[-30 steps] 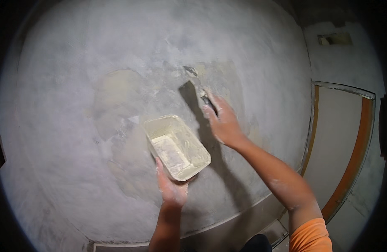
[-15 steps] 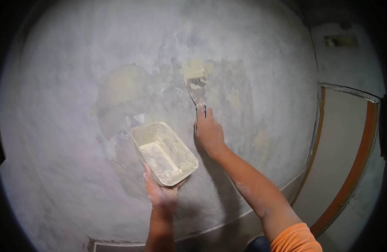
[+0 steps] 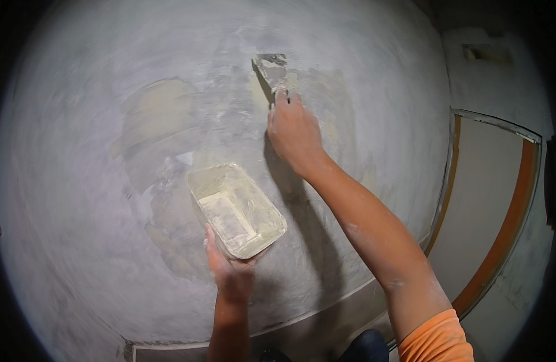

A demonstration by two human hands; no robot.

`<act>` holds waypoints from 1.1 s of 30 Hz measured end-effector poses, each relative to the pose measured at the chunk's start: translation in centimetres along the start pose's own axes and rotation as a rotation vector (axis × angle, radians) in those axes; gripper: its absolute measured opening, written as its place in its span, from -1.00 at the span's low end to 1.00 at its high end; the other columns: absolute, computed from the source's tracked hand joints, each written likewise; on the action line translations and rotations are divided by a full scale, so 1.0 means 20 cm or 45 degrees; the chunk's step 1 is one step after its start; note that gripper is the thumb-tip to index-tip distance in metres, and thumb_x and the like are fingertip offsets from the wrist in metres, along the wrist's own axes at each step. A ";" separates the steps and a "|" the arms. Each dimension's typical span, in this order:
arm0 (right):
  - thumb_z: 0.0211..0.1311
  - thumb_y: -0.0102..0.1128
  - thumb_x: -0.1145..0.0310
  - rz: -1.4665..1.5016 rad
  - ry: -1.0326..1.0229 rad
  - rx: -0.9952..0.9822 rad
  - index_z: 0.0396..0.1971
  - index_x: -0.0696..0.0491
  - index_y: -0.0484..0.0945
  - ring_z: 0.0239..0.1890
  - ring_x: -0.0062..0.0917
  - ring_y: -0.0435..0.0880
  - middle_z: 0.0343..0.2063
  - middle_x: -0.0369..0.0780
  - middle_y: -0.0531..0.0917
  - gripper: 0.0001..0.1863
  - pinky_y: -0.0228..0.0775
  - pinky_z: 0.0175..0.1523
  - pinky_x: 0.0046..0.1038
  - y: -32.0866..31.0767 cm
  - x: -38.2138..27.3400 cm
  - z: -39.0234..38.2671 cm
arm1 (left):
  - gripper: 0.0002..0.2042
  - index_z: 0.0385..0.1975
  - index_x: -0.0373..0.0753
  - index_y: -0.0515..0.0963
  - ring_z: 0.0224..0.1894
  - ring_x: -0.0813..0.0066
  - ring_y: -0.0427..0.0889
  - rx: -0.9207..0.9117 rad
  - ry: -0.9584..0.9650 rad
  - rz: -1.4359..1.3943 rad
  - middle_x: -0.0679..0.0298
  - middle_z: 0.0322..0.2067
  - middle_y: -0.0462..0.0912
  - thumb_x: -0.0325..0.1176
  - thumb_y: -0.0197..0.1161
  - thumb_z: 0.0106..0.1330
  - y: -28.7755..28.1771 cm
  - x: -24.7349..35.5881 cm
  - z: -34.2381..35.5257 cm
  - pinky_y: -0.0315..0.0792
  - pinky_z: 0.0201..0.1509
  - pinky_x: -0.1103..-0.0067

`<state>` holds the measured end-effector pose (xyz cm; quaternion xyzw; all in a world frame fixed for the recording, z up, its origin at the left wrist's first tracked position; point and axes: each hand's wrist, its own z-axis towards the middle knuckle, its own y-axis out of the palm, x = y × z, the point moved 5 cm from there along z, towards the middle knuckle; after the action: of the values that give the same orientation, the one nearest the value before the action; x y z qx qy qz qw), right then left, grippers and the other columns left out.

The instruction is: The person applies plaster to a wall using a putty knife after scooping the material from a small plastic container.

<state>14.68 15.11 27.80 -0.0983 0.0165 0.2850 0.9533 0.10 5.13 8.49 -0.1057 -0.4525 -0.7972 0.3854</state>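
Note:
My right hand (image 3: 295, 130) is closed round the handle of a putty knife (image 3: 272, 71), whose wide blade lies against the grey wall (image 3: 386, 78). Pale putty is smeared on the blade. Below and to the left, my left hand (image 3: 231, 270) grips a rectangular tub (image 3: 269, 224) from underneath, thumb up its side. The tub tilts toward me; cream putty coats its walls and bottom. On the wall left of the knife is a yellowish putty patch (image 3: 163, 111), and streaks of fresh putty show just below the blade.
At the right stands a pale panel (image 3: 480, 193) with an orange-brown edge (image 3: 510, 226), set in a frame. Above it, a small rectangular recess (image 3: 486, 53) opens in the side wall. A ledge runs along the wall's foot, near my dark-clad knees (image 3: 365, 347).
My right hand has moved up the wall with the putty knife, its blade now higher and slightly left. Putty is spread where it passed. The tub stays nearly in place.

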 end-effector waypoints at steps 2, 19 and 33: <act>0.38 0.01 0.43 -0.044 0.029 -0.052 0.10 0.24 0.42 -0.30 0.06 0.70 -0.20 0.12 0.56 -0.65 0.59 -0.20 -0.02 0.05 0.01 -0.01 | -0.40 0.45 -0.23 0.13 0.26 -0.02 0.55 -0.069 0.045 0.063 0.01 0.31 0.40 0.07 -0.28 0.61 0.04 0.00 0.01 0.59 0.21 0.07; 0.42 0.03 0.32 0.039 0.063 -0.242 0.29 0.22 0.31 -0.25 0.08 0.70 -0.10 0.13 0.56 -0.49 0.57 -0.15 0.01 -0.11 0.09 -0.35 | -0.38 0.45 -0.19 0.16 0.29 -0.06 0.51 0.060 0.086 0.045 0.02 0.32 0.39 0.11 -0.30 0.58 0.06 0.00 -0.01 0.55 0.22 -0.01; 0.33 0.16 0.31 0.041 0.076 -0.425 0.33 0.14 0.31 -0.33 -0.01 0.68 -0.17 0.06 0.54 -0.41 0.58 -0.32 -0.09 0.13 0.29 -1.14 | -0.34 0.48 -0.26 0.10 0.34 -0.06 0.42 0.077 0.034 -0.054 0.00 0.37 0.30 0.12 -0.21 0.59 0.03 0.00 0.03 0.47 0.27 -0.07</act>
<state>18.63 15.78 4.42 -0.2635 -0.0012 0.2958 0.9182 0.50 5.49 9.22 -0.0736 -0.4732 -0.7926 0.3774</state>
